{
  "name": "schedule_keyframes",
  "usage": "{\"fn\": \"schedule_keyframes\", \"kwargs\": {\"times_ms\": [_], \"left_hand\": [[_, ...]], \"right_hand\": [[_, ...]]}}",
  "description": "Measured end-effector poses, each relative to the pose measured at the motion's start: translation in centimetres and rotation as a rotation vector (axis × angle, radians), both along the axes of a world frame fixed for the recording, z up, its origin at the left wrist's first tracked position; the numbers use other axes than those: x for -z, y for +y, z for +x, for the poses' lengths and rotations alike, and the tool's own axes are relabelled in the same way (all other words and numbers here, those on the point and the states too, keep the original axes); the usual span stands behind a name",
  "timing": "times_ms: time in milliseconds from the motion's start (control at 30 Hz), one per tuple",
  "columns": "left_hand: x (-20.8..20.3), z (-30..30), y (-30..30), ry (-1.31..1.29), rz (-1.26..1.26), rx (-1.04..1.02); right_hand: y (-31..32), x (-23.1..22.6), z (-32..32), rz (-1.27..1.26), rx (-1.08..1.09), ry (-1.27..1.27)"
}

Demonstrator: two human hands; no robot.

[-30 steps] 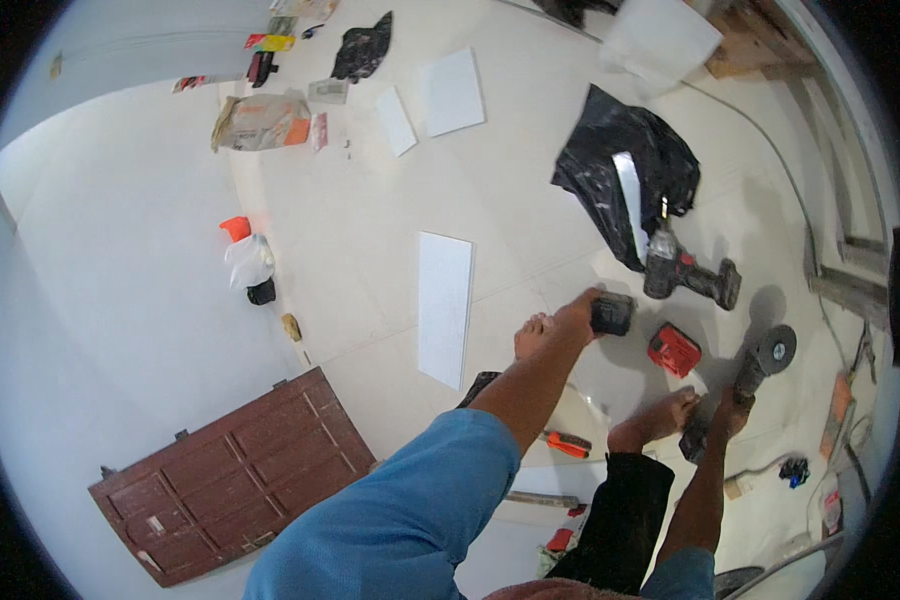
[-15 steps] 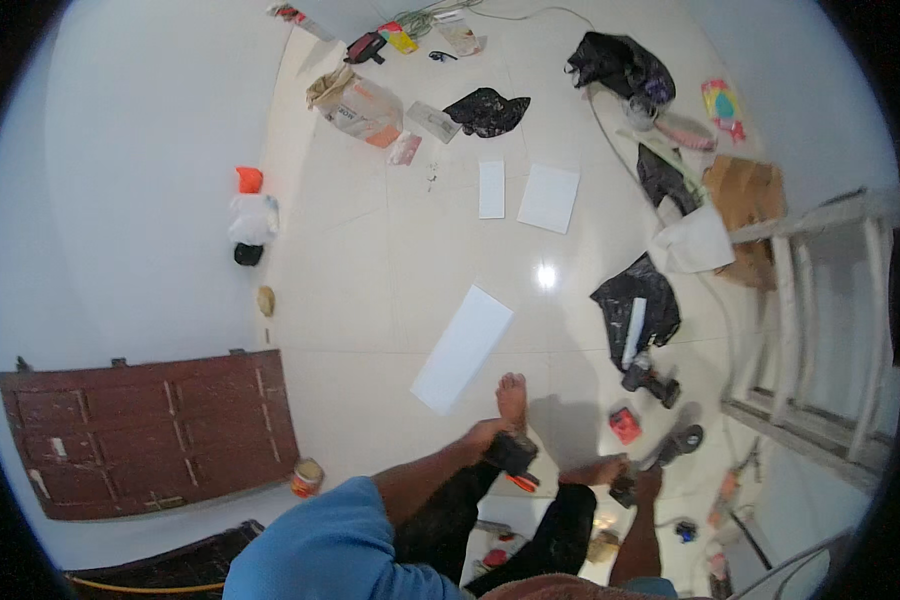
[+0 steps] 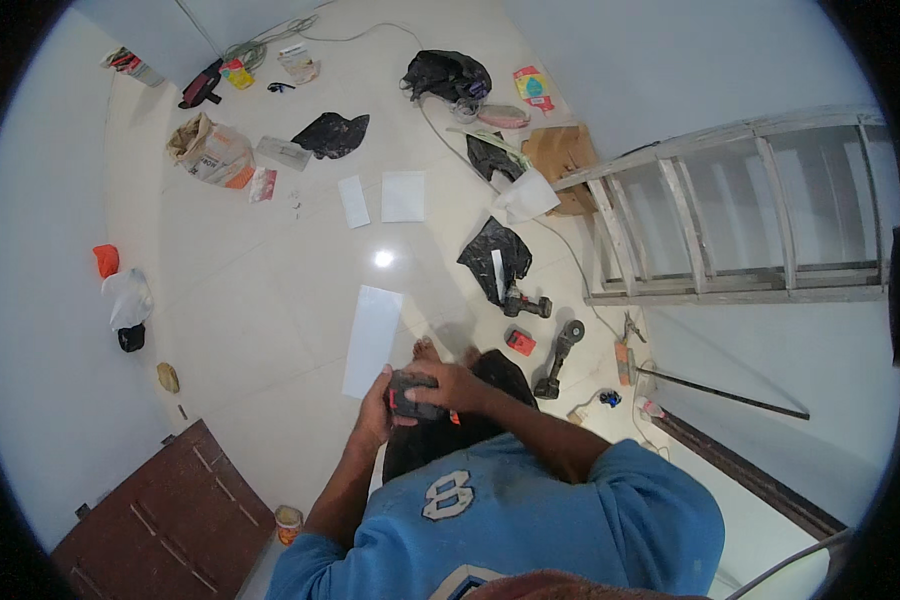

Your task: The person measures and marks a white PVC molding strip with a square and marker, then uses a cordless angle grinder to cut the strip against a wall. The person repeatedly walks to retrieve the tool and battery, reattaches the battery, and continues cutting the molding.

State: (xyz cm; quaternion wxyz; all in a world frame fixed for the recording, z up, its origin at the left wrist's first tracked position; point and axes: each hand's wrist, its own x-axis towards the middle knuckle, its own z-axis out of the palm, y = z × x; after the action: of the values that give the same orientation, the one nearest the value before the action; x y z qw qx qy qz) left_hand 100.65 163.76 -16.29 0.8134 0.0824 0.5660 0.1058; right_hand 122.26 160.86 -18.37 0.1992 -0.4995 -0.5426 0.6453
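In front of my body both hands close around a black battery pack with a red edge (image 3: 402, 403). My left hand (image 3: 375, 408) grips its left side, and my right hand (image 3: 444, 386) wraps over its top and right. Fingers hide part of the pack. To the right on the floor lies a cordless angle grinder (image 3: 561, 360), apart from my hands. Near it are a red block (image 3: 521, 341) and a dark cordless drill (image 3: 527, 304). Just beyond my hands lies a long white tile (image 3: 374, 338).
Two smaller white tiles (image 3: 403, 197) lie farther off. A black plastic bag (image 3: 494, 250) is beside the drill. An aluminium ladder (image 3: 690, 215) leans at the right, with a dark rod (image 3: 730, 391) below it. A brown door panel (image 3: 165, 515) is at the lower left.
My right hand has let go of the grinder, now lying on the floor, and has joined my left hand on the battery pack. The view has turned toward the right.
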Motion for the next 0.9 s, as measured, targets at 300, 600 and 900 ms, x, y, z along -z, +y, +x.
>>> {"fn": "schedule_keyframes", "kwargs": {"times_ms": [300, 600, 900], "left_hand": [[-7.3, 2.1, 9.5, -0.04, 0.571, -0.28], [-8.0, -1.5, 22.1, -0.336, 0.31, -0.758], [-6.8, -14.7, 30.8, -0.46, 0.399, -1.059]], "right_hand": [[12.1, -5.8, -0.1, -0.504, 0.548, 0.724], [27.9, -7.8, -5.3, -0.492, 0.214, 0.572], [43.2, -11.5, -15.3, -0.418, -0.325, 0.191]]}}
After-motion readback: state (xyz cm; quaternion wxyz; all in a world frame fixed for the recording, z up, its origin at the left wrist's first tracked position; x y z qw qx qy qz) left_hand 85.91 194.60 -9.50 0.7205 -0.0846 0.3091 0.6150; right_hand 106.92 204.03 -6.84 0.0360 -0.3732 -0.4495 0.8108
